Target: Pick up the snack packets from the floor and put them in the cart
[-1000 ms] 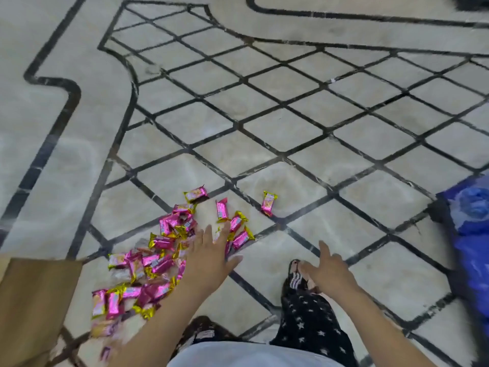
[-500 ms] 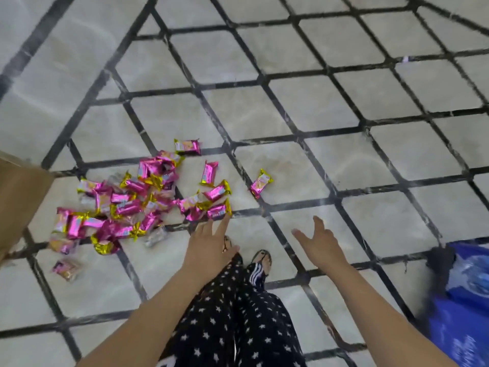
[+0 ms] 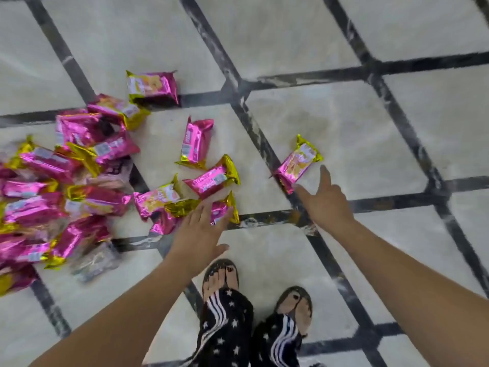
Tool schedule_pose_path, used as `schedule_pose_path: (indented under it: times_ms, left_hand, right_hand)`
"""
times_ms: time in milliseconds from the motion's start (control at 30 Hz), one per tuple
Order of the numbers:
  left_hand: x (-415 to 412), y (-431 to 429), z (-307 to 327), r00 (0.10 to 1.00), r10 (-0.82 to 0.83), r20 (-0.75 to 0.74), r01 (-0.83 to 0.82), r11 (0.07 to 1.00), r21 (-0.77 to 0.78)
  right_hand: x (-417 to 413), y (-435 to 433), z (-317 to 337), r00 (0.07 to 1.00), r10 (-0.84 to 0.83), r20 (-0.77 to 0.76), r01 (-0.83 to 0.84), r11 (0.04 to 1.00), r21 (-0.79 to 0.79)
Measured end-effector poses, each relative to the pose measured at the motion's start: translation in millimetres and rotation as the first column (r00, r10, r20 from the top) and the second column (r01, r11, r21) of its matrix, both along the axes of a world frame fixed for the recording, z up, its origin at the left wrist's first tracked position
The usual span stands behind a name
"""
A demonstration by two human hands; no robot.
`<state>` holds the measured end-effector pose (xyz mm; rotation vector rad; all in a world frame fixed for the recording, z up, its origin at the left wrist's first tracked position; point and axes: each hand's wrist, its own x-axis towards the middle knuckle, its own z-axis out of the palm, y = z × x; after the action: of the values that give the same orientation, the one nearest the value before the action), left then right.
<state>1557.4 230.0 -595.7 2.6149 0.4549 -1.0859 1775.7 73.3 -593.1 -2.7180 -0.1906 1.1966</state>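
I now see both hands much lower, close to the floor. The left hand (image 3: 197,234) now reaches the nearest packet (image 3: 222,207), and the right hand (image 3: 326,205) arrives at the lone packet (image 3: 299,162).

Snack packets' (image 3: 197,143) print too blurred

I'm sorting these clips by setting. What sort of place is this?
Probably an indoor hall or lobby, possibly in a shop: a polished pale marble floor with dark inlaid lines forming diamonds, and many identical pink-and-gold snack packets spilled across it.
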Motion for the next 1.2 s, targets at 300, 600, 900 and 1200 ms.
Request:
schedule_pose_path:
  times_ms: [300,600,900,1200]
  left_hand:
    - [-20,0,-151,0.959,-0.096,0.268,0.052,0.985,0.165]
    - [7,-8,-107,0.913,0.213,0.348,-0.256,0.963,0.083]
    - [60,-18,89,0.864,0.352,0.360,-0.389,0.921,0.034]
    - [71,-2,307,0.716,0.509,0.478,-0.558,0.829,-0.049]
  right_hand:
    - [8,37,-142,0.975,-0.116,0.191,0.118,0.993,0.002]
    - [-6,26,-118,0.973,-0.192,0.126,0.152,0.950,0.275]
    - [11,12,65,0.989,-0.038,0.141,-0.010,0.947,0.321]
    - [18,20,298,0.978,0.071,0.195,-0.148,0.897,0.416]
